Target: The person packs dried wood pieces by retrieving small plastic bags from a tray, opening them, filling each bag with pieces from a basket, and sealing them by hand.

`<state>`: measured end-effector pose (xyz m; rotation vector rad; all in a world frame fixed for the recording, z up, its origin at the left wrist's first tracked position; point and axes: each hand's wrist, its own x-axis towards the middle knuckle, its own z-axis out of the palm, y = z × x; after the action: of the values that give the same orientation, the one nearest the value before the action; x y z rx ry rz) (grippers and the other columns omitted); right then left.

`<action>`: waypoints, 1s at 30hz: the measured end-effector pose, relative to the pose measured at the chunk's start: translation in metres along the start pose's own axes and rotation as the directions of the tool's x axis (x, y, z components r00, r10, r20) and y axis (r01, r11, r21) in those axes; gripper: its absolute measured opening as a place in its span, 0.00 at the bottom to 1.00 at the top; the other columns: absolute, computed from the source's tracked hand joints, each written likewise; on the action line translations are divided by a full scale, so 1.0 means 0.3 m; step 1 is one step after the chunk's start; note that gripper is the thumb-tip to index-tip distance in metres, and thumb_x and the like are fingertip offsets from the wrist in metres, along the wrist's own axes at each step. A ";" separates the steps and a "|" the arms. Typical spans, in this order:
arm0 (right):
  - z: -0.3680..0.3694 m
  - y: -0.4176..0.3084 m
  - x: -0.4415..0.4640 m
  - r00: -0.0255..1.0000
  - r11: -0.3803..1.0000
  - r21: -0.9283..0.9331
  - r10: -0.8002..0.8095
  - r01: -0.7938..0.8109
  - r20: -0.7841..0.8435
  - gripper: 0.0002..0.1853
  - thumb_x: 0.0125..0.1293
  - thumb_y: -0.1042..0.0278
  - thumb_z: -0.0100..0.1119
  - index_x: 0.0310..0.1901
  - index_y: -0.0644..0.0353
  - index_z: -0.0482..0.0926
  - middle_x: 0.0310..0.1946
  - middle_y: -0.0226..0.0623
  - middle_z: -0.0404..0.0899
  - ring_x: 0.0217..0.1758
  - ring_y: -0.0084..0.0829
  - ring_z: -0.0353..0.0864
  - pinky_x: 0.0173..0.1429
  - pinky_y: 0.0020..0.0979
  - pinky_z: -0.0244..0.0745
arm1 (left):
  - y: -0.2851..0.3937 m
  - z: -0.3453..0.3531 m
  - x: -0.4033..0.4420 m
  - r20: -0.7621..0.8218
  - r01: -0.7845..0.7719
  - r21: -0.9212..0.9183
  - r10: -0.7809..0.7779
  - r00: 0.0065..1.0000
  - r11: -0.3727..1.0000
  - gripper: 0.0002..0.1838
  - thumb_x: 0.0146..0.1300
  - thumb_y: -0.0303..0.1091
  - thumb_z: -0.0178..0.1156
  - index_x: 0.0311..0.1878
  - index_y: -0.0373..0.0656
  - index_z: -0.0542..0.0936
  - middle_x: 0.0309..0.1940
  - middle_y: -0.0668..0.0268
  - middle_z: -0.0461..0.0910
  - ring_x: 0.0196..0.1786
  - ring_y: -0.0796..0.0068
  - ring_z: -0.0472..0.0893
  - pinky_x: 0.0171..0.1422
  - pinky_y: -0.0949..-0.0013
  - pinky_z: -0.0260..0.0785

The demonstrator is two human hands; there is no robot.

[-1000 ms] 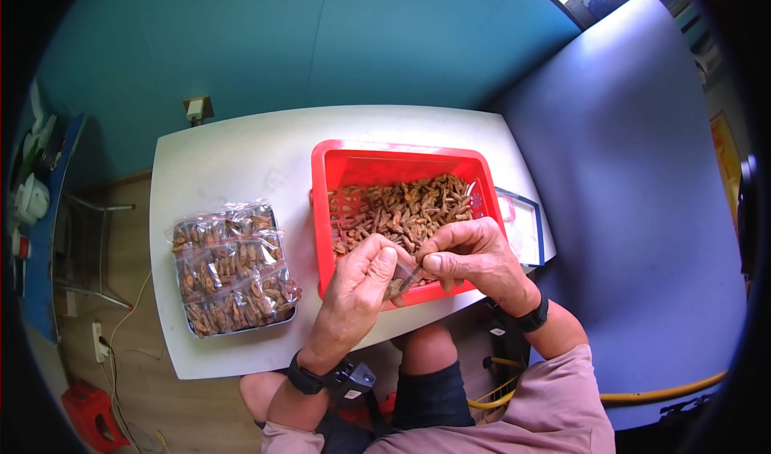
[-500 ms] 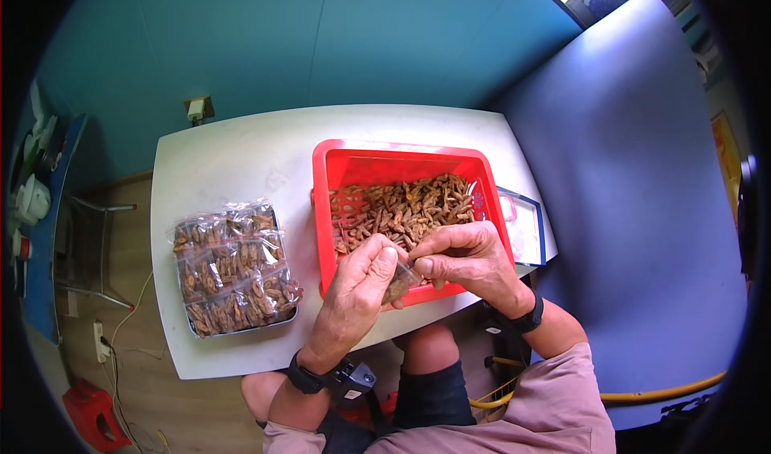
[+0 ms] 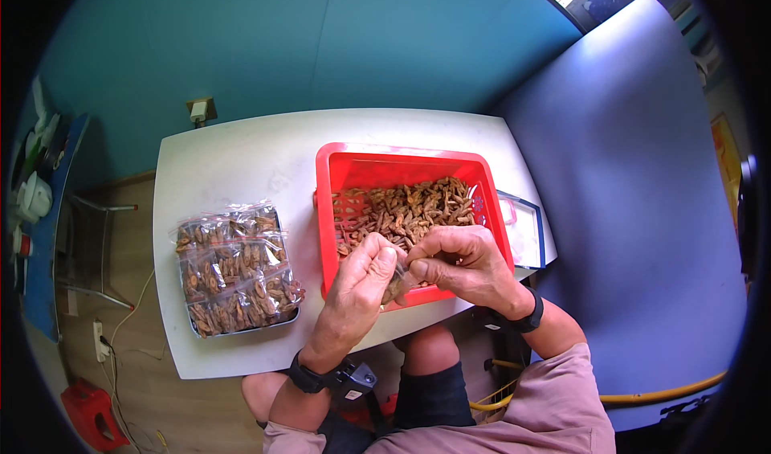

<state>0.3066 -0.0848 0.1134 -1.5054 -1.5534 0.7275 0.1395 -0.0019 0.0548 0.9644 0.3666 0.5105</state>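
Over the near rim of a red plastic basket (image 3: 324,213), my left hand (image 3: 361,281) pinches a small clear zip bag (image 3: 397,284) with some brown dried pieces in it. My right hand (image 3: 466,265) is closed too, thumb and forefinger pressed at the bag's upper edge. The fingertips hide much of the bag's mouth. Inside the basket lies a heap of brown dried root-like pieces (image 3: 414,209). To the left, a tray holds rows of filled zip bags (image 3: 237,273) with the same kind of pieces.
The white table (image 3: 241,161) carries everything. Right of the basket is a blue-edged box (image 3: 526,233) with clear plastic in it. A blue-grey panel (image 3: 634,213) stands at the table's right. A teal wall with a plug (image 3: 198,112) is behind. A red container (image 3: 92,414) sits on the floor.
My right hand's fingers have shifted slightly along the bag's upper edge, with the hand a little lower. My left hand keeps its pinch in about the same place.
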 end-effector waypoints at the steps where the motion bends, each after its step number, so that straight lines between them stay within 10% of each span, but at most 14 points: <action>1: -0.005 -0.022 0.002 0.992 0.990 0.064 0.121 -0.123 0.021 0.08 0.64 0.70 0.71 0.40 0.65 0.85 0.27 0.28 0.81 0.29 0.14 0.74 0.33 0.22 0.71 | 0.003 0.002 -0.001 -0.002 0.007 -0.005 -0.007 1.000 1.000 0.13 0.80 0.41 0.47 0.44 0.41 0.74 0.32 0.68 0.76 0.32 0.81 0.77 0.36 0.73 0.71; 5: -0.013 -0.049 0.014 0.890 0.854 0.252 0.433 -0.455 0.139 0.08 0.68 0.69 0.68 0.40 0.66 0.84 0.28 0.28 0.82 0.31 0.15 0.76 0.35 0.22 0.73 | -0.010 0.000 0.001 -0.014 0.015 -0.072 -0.016 1.000 0.997 0.12 0.80 0.39 0.47 0.44 0.41 0.73 0.33 0.68 0.76 0.31 0.80 0.77 0.37 0.73 0.73; 11: 0.009 -0.002 -0.001 0.979 0.949 0.241 0.192 -0.202 0.066 0.08 0.70 0.68 0.66 0.40 0.66 0.82 0.26 0.25 0.79 0.29 0.13 0.72 0.31 0.20 0.68 | -0.029 0.003 0.013 0.005 -0.106 0.058 0.106 0.994 0.993 0.09 0.79 0.35 0.48 0.49 0.40 0.74 0.40 0.69 0.73 0.44 0.82 0.74 0.52 0.74 0.70; 16: 0.013 -0.017 -0.001 0.926 0.855 0.359 0.360 -0.375 0.110 0.08 0.70 0.67 0.66 0.41 0.64 0.82 0.25 0.23 0.77 0.26 0.12 0.69 0.29 0.19 0.64 | -0.028 0.006 0.008 -0.071 -0.058 -0.108 0.050 0.996 0.992 0.10 0.78 0.32 0.48 0.57 0.40 0.71 0.46 0.69 0.72 0.47 0.82 0.72 0.57 0.75 0.67; 30: 0.025 0.012 0.003 0.954 0.954 0.116 0.258 -0.277 0.155 0.11 0.63 0.68 0.72 0.31 0.64 0.80 0.23 0.26 0.78 0.28 0.14 0.72 0.30 0.22 0.68 | -0.029 0.006 0.009 -0.063 -0.099 -0.101 0.093 0.994 0.990 0.15 0.78 0.37 0.51 0.62 0.40 0.70 0.39 0.72 0.72 0.42 0.86 0.71 0.52 0.79 0.65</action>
<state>0.3020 -0.0824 0.1070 -1.6083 -1.3802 1.0926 0.1448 -0.0056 0.0483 0.8705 0.3434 0.6405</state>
